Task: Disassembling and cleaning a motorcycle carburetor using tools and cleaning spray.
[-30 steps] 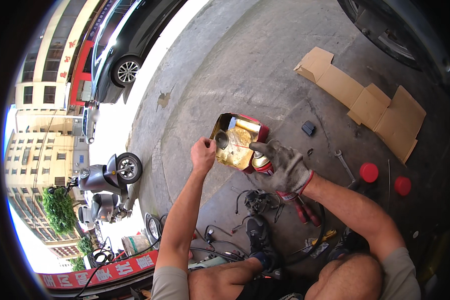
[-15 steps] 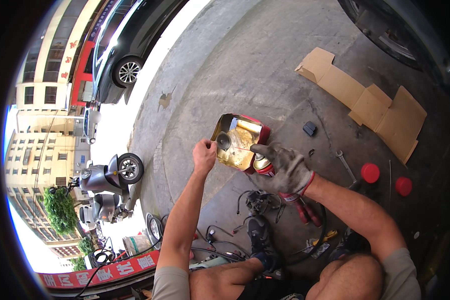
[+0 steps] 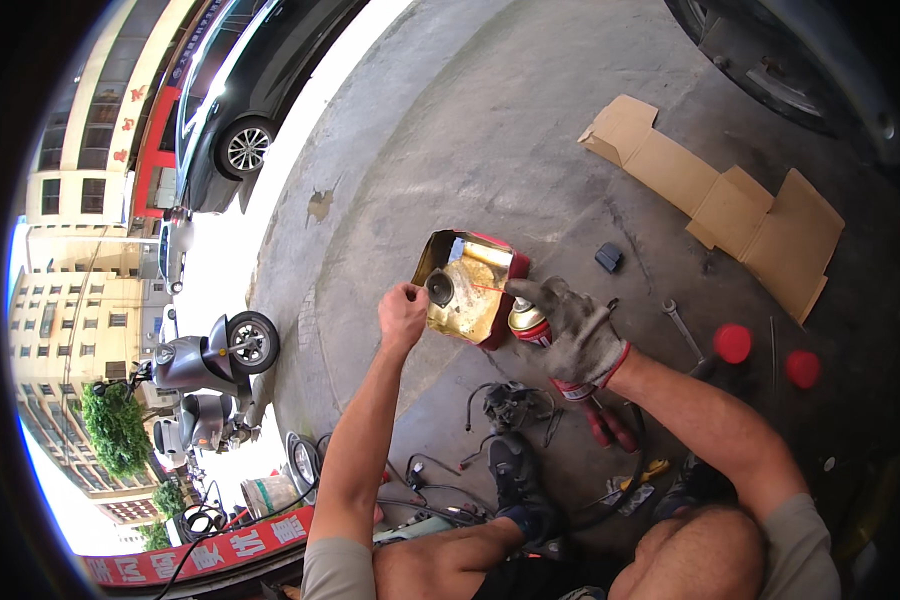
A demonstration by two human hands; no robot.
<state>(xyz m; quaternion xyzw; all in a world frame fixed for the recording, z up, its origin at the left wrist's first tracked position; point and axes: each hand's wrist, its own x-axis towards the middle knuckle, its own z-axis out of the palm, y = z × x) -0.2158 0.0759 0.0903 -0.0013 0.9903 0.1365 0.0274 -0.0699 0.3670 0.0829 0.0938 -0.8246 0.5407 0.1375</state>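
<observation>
My bare left hand [image 3: 404, 316] pinches the edge of a dark round part [image 3: 439, 289] with a paler centre, holding it over a cut-open metal tin [image 3: 519, 264]. Red on the outside, the tin has a stained, gold-coloured inside. In a grey work glove, my right hand [image 3: 576, 332] is wrapped around a red aerosol spray can [image 3: 529, 322], tilted just right of the tin. From its nozzle a thin red straw [image 3: 488, 288] points left toward the round part. The index finger lies at the can's top. Whether spray is coming out, I cannot tell.
A dark throttle-like assembly with cables [image 3: 513, 405] lies before my feet, beside red-handled pliers [image 3: 610, 427]. To the right are a wrench [image 3: 683, 332], red caps [image 3: 732, 343], a small dark-blue block [image 3: 608, 257] and flattened cardboard [image 3: 720, 195]. A scooter [image 3: 210, 355] stands at left.
The whole view has shifted slightly, moving the ground items a little left. Both hands keep their holds on the round part and the spray can, almost unchanged relative to the tin.
</observation>
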